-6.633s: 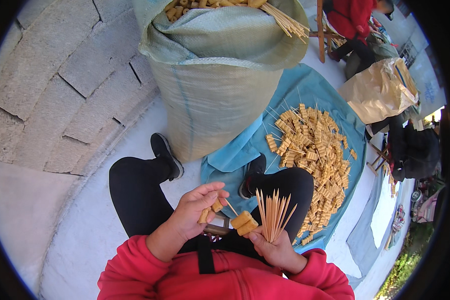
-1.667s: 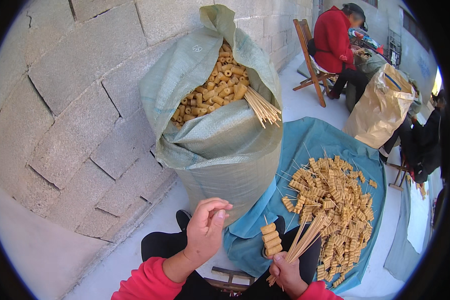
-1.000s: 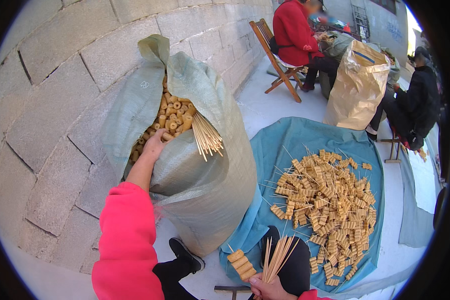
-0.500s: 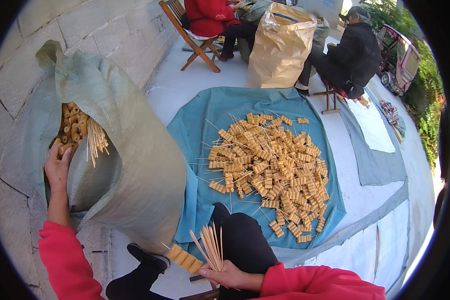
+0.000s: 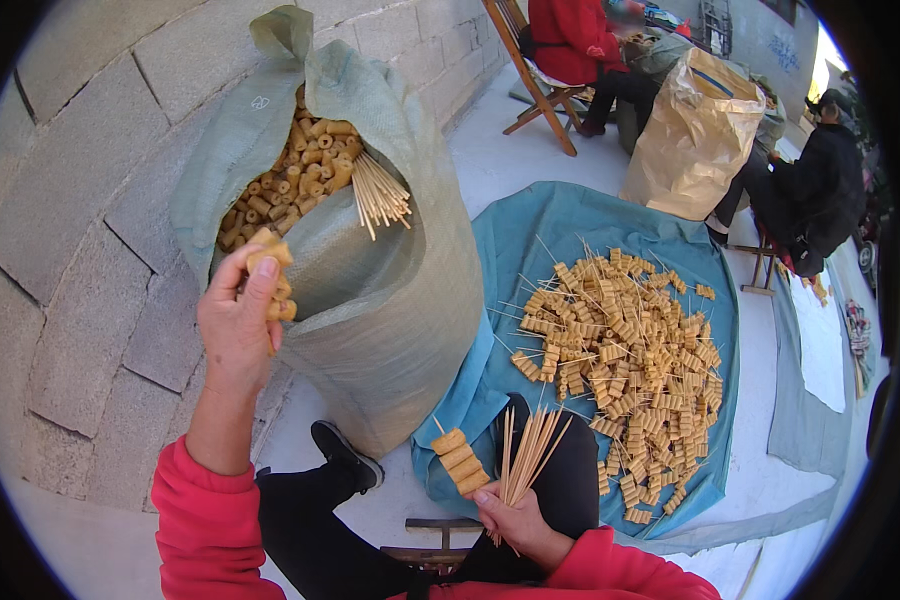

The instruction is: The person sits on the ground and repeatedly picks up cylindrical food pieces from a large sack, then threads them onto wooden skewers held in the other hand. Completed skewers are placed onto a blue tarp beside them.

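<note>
From my remote feed off the head camera, I saw the left hand [image 5: 232, 325] clamped on a few tan tube pieces [image 5: 273, 268], thumb against fingers; there were perhaps 3 or 4, but the fingers hid part of them. The right hand [image 5: 518, 525], low over the wearer's black-clad right leg [image 5: 560, 475], was closed around a fan of thin wooden sticks [image 5: 528, 455] with their points up, and beside the fan it held 1 skewer of 4 tan pieces [image 5: 458, 462], its tip poking out at the upper left. Just past the left hand stood a pale green woven sack [image 5: 390, 335], its mouth open on loose tan tubes [image 5: 305, 170], with more sticks [image 5: 378, 195] leaning out over the rim. To the sack's right lay a blue-green cloth [image 5: 510, 220] bearing a broad heap of filled skewers [image 5: 630, 370]. Farther off I had a tan paper sack [image 5: 692, 135] between 2 seated people, a person in red [image 5: 570, 45] on a wooden folding chair [image 5: 542, 100] and a person in black [image 5: 820, 185]. A block wall [image 5: 90, 140] curved along the left.
</note>
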